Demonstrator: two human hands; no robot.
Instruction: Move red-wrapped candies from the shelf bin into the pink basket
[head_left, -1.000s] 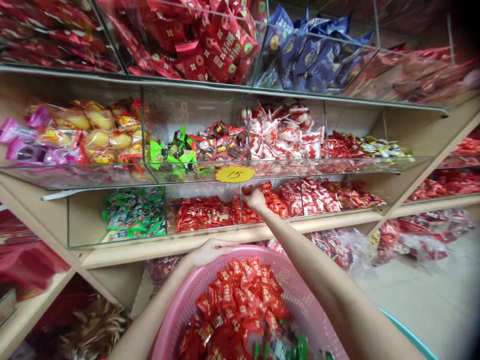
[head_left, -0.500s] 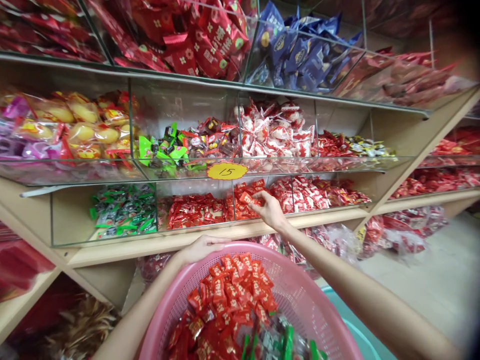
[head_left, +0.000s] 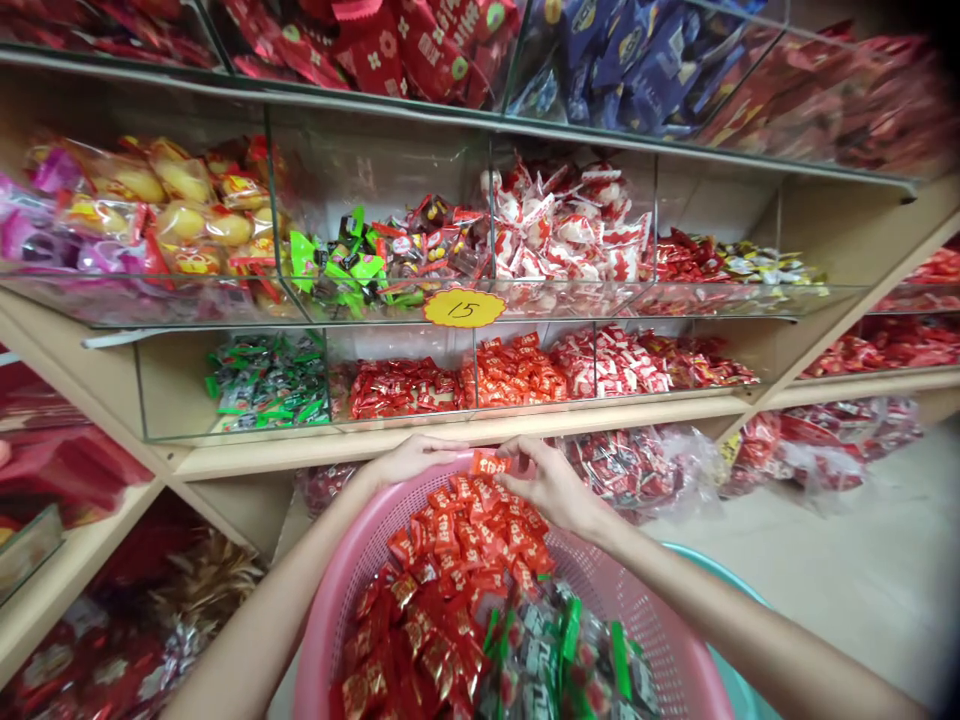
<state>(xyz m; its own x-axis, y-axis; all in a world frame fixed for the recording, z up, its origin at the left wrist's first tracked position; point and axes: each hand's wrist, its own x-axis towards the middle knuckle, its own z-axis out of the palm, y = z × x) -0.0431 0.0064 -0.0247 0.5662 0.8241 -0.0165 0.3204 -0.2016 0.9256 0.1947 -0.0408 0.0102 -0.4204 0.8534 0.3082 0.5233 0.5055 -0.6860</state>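
My left hand (head_left: 411,460) grips the far rim of a pink plastic basket (head_left: 660,640) held in front of me. The basket holds a heap of red wrapped candies (head_left: 465,560) and some green and clear wrapped ones (head_left: 555,650) at the near side. My right hand (head_left: 547,485) is over the basket's far rim, pinching a red wrapped candy (head_left: 491,463) between its fingers. Straight beyond, on the lowest glass shelf, lies the compartment of matching red candies (head_left: 521,372).
Glass-fronted shelves hold bins of wrapped sweets: green ones (head_left: 266,390), red ones (head_left: 401,388), red-and-white ones (head_left: 622,362), yellow buns (head_left: 172,200). A yellow price tag (head_left: 463,308) reads 15. Bags of red candy (head_left: 637,465) sit under the shelf. A teal tub (head_left: 720,590) shows behind the basket.
My right hand drew back from the red candy compartment with a candy and now hovers over the basket. The view tilted down slightly. My left hand stayed on the rim.
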